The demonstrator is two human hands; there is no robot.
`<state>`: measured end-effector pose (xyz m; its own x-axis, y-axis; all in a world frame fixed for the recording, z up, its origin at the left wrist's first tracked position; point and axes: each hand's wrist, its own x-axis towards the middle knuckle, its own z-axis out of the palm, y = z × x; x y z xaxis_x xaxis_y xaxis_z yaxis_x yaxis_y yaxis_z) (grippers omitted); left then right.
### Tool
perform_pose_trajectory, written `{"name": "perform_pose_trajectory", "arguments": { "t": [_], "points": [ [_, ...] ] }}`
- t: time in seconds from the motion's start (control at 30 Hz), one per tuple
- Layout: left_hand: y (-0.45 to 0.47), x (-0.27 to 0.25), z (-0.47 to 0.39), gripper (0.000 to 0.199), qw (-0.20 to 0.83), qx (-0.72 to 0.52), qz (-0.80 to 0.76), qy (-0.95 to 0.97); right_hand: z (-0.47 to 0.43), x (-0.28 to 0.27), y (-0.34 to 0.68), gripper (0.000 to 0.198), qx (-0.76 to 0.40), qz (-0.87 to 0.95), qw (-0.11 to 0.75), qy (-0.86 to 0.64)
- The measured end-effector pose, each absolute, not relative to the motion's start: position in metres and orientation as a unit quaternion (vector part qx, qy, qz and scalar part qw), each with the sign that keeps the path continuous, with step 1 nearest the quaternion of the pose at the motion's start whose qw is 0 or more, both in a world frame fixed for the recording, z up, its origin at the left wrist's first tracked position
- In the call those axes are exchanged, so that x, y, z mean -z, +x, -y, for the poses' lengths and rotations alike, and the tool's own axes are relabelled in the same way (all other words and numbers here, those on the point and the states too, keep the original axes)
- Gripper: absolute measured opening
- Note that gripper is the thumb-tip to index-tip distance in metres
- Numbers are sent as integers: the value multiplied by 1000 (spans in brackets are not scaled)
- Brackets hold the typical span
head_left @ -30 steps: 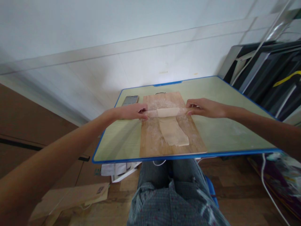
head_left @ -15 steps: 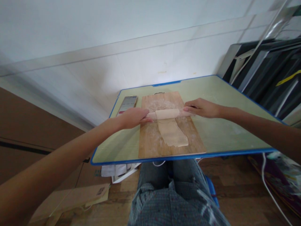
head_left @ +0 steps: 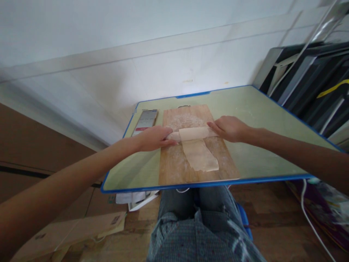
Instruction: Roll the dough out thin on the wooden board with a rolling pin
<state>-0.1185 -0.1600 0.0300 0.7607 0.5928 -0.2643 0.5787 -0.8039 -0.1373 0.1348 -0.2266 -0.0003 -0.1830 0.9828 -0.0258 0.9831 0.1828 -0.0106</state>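
Note:
A rolling pin point(head_left: 174, 136) lies crosswise over a floury wooden board point(head_left: 174, 167). My left hand point(head_left: 156, 138) grips its left end, and my right hand point(head_left: 227, 128) is closed round its right end. Pale, thin dough point(head_left: 200, 155) is wrapped about the middle of the pin, and its loose part lies flat on the board toward me, with an uneven near edge. Loose flour is spread on the board beyond the pin. The pin's right tip is hidden by my right hand.
A phone point(head_left: 146, 119) with its screen lit lies left of the board. The green tabletop point(head_left: 261, 145) has a blue rim and stands against a white wall point(head_left: 163, 80). Dark flat panels point(head_left: 302, 72) lean at the right, and cardboard point(head_left: 81, 233) lies on the floor at the left.
My right hand has shifted slightly left along the pin, and its fingers have moved over the handle. The dough stays wrapped on the pin, with little other change.

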Motion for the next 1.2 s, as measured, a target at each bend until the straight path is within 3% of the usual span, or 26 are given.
{"name": "perform_pose_trajectory", "arguments": {
  "t": [0.13,0.47,1.2],
  "points": [
    [-110,-35,153,37,-57,-157,285,-944,238,6,126,66,-23,-727,17,686],
    [-122,-10,167,56,111,-99,346,-926,245,12,122,64,-46,-710,-19,702],
    [-133,6,173,58,78,-40,351,-932,241,17,126,68,-28,-748,-130,650]
  ]
}}
